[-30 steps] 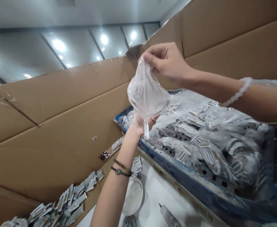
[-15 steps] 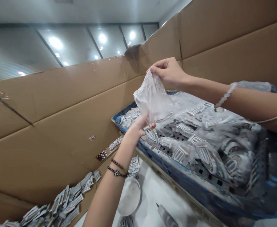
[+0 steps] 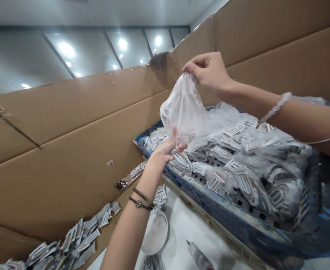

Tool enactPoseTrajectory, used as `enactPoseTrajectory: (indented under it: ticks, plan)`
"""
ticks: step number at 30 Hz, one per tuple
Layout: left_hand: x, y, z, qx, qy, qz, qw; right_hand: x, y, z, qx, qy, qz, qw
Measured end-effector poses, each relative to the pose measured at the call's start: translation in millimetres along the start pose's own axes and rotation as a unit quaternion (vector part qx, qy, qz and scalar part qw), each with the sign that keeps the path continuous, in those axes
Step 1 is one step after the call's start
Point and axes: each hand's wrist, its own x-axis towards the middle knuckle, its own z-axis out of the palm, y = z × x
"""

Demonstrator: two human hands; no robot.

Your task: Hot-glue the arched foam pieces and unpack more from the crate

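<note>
My right hand (image 3: 208,71) is raised over the blue plastic basket (image 3: 224,208), thumb and fingers pinching the top of a clear plastic bag (image 3: 183,101). The thin film hangs down from it and spreads over the basket's far side. My left hand (image 3: 169,148) is at the bag's lower edge with its fingers apart; one finger points up against the film. Right beside its lower fingers is a small white-and-gold flat piece (image 3: 182,159); whether the hand touches it, I cannot tell. Many similar pieces (image 3: 245,183), several wrapped in film, lie in the basket.
Cardboard walls (image 3: 83,161) rise behind and at the left. A pile of loose pieces (image 3: 77,240) lies at the lower left. A round white dish (image 3: 155,232) and a grey pointed tool (image 3: 197,255) rest on the white tabletop (image 3: 179,213).
My right hand has risen and shifted slightly right, drawing the bag up and stretching it taller. My left hand has stayed nearly in place, its upper finger now showing more clearly below the film.
</note>
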Motion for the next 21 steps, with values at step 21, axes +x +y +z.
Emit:
enactPoseTrajectory:
  ticks: [21]
  plan:
    - [12, 4, -11.6, -0.086, -0.012, 0.093, 0.992, -19, 36, 3, -0.082, -0.35, 0.017, 0.933]
